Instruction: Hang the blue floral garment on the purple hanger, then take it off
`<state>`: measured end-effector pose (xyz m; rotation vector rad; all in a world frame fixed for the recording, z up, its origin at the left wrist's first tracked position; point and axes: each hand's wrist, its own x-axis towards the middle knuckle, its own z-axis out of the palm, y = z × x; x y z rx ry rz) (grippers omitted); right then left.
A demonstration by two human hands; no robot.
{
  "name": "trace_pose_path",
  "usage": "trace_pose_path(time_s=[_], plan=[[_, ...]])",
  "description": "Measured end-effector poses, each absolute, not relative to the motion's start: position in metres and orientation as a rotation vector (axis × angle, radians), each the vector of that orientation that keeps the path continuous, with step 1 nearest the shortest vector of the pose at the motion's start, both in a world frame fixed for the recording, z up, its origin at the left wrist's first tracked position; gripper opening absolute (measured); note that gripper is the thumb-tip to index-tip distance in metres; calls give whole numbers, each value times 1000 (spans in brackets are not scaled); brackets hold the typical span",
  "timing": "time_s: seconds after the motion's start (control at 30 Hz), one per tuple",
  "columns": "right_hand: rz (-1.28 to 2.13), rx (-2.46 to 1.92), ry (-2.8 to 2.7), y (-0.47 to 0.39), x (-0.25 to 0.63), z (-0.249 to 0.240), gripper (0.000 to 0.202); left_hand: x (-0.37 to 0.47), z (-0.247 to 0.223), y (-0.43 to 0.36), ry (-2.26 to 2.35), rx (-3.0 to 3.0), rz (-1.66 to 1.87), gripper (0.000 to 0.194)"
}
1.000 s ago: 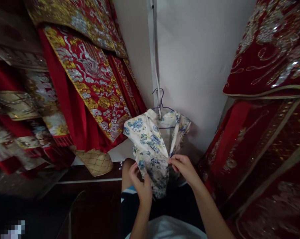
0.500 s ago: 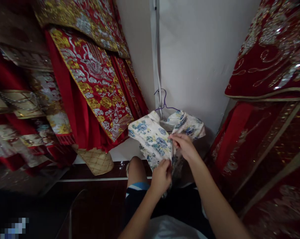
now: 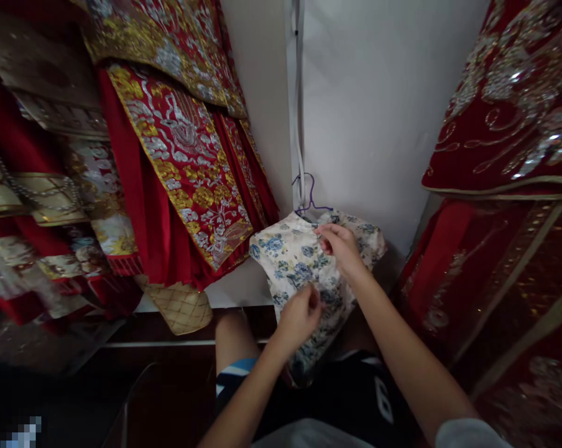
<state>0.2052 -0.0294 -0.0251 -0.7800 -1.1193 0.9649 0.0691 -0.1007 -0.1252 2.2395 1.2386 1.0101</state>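
One blouse: right hand pinches its collar, twelve o'clock; left hand curls at seven, grip unclear. Keep tension gentle

Head view, forward-down, seemingly near

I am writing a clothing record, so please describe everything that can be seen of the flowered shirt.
The shirt is off-white with blue flowers, its cloth seemingly thin, its sleeves very short. It hangs from a purple hanger before a pale wall, front toward us, its lower end between the person's legs. The right hand pinches it near the neck; the left hand is lower at the front, its grip unclear.
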Motion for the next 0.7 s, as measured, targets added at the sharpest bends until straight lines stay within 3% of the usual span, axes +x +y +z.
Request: trace_pose_path(time_s=[0.17,0.27,0.47,0.7], plan=[[892,-787,-1213,-42,208,-24,22,65,-37,-64,1040,2310,1551,33],[854,-792,-1273,-44,210,-24,23,69,-11,-40,978,2472,1609,23],[643,-868,-1311,-29,209,-49,25,75,-4,-34,985,2465,1852,21],[834,-965,-1287,-42,198,-106,22,9,-14,-6,1096,1598,2324,25]])
